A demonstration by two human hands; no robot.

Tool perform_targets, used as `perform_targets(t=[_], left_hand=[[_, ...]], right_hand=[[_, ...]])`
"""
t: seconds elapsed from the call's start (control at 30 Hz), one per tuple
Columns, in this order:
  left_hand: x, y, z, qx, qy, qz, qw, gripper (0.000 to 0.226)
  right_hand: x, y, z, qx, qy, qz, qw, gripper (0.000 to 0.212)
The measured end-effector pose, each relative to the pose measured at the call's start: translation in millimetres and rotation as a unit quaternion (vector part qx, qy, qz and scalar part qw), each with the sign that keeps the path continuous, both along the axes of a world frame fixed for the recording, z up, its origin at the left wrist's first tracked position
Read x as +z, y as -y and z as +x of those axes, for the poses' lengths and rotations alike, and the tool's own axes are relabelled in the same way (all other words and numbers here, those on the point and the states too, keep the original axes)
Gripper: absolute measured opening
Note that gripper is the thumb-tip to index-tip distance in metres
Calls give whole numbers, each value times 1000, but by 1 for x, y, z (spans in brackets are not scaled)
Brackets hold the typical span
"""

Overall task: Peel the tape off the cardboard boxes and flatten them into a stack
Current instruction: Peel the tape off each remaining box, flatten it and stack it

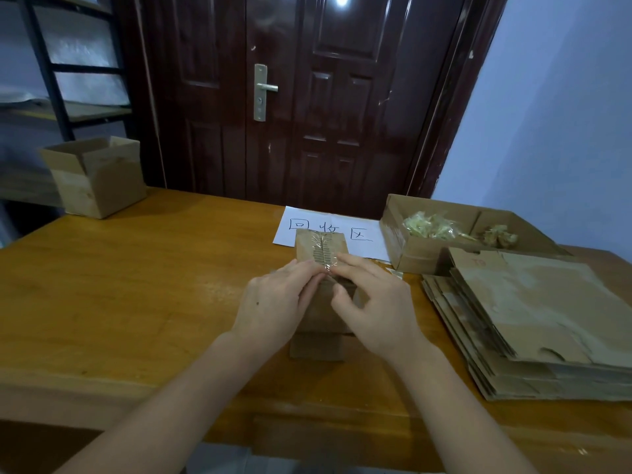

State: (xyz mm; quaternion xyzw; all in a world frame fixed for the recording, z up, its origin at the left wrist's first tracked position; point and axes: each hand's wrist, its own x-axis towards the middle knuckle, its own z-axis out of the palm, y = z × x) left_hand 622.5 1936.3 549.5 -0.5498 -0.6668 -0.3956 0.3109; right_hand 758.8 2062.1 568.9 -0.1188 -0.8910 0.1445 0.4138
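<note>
Mid-frame, left hand (277, 299) and right hand (372, 302) pinching clear tape (323, 251) on small cardboard box (321, 268); flattened cardboard stack (533, 323) lower right.

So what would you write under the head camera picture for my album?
Two bare hands, left hand and right hand, pick clear tape off a small brown cardboard box on the wooden table.

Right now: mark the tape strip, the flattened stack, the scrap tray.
tape strip (323, 249), head view, middle of strip
flattened stack (533, 313), head view, top sheet
scrap tray (410, 258), head view, front wall
</note>
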Motion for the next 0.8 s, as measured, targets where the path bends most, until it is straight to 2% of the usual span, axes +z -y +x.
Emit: perform_targets(t=[0.1, 0.2, 0.27, 0.37, 0.53, 0.63, 0.8], left_hand=[[-7, -2, -1, -4, 24, 5, 1000, 29], [-14, -2, -2, -15, 70, -16, 997, 26], [-17, -1, 0, -17, 130, -44, 990, 34], [-19, -2, 6, -6, 212, -68, 975, 58], [-15, -15, 13, 108, 142, -103, 979, 95], [-19, -23, 13, 116, 138, -97, 979, 88], [-30, -14, -12, 54, 123, -99, 986, 78]], right_hand=[[11, -3, -3, -7, 37, 2, 999, 28], [17, -4, -5, -4, 34, -2, 999, 15], [21, -3, -5, -2, 50, -1, 999, 11], [31, -2, -8, 4, 82, 30, 996, 10], [49, 3, -29, -53, 151, 74, 984, 19], [51, 8, -40, -65, 153, 76, 983, 16], [56, -2, -51, -76, 185, 70, 977, 16]])
